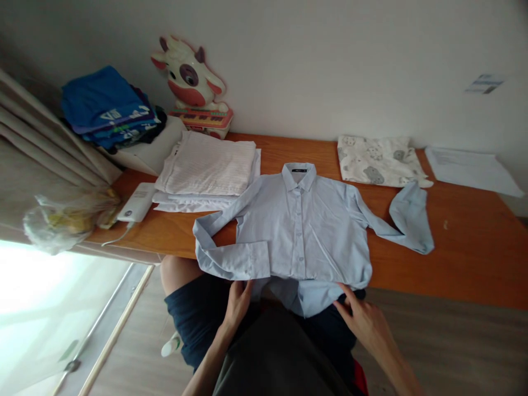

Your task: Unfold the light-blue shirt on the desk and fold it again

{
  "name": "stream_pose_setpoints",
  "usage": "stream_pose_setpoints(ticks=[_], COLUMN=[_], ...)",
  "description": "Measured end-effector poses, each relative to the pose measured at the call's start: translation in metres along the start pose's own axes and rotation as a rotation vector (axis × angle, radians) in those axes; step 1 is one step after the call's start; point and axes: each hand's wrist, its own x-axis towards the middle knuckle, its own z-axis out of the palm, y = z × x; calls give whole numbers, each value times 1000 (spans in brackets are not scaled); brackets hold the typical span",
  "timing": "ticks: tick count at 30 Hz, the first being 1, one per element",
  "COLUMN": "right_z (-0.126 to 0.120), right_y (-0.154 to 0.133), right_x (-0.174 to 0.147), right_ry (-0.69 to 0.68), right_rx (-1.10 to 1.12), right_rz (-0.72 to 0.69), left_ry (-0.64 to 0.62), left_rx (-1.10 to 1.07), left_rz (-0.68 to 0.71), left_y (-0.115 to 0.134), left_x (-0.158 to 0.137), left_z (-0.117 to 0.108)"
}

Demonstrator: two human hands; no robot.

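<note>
A light blue button-up shirt [272, 220] lies front side up, its collar pointing away from me and its lower end hanging over the table's front edge. Its left-side sleeve is bent across the front, with the cuff near the hem; the other sleeve stretches right and folds back. Just below that cuff, my left hand [238, 302] is closed on the shirt's lower edge, the fingertips partly hidden by cloth. At the right end of the hem, my right hand [365, 316] touches the fabric, thumb and forefinger spread apart.
On the wooden table [470, 264] are stacked folded clothes [210, 165], a patterned folded cloth [377, 159], papers [470, 168] and a white power bank [138, 202] with a cable. A cow-shaped toy keyboard [202, 118], blue clothes [107, 104] and a plastic bag [61, 223] stand leftward.
</note>
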Motion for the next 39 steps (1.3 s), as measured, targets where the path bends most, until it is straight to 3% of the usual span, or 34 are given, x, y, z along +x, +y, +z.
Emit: stream_pose_setpoints(ticks=[6,10,13,16,18,20,22,24,28,31,34,37,39], right_z=[-4,-24,-37,-40,-40,-41,-46,-53,-66,-73,-77,-76,-69], right_y=[-10,-8,12,39,53,60,61,60,52,22,-39,-115,-160], right_x=[6,-5,-31,-54,-60,-60,-56,-49,-20,18,64,101,115], right_ry=[-58,-48,127,324,259,127,59,67,86,109,79,-120,-261], right_rx=[75,484,858,1056,1007,856,754,714,602,616,745,920,1032], right_rz=[92,220,373,545,587,576,551,523,410,328,222,76,-18], left_ry=[-303,-318,-286,-310,-393,-439,-379,-249,-77,14,53,1,-29], left_rx=[-206,-409,-548,-451,-241,10,192,217,7,-144,-446,-757,-757], left_rz=[-193,-304,-393,-420,-339,-167,1,80,27,26,-52,-128,-105], left_y=[23,23,21,26,33,38,42,42,41,48,67,91,104], left_x=[-17,-26,-33,-38,-40,-39,-37,-33,-23,-19,-20,-24,-29], left_z=[-20,-36,-53,-64,-65,-65,-66,-70,-75,-69,-60,-66,-79])
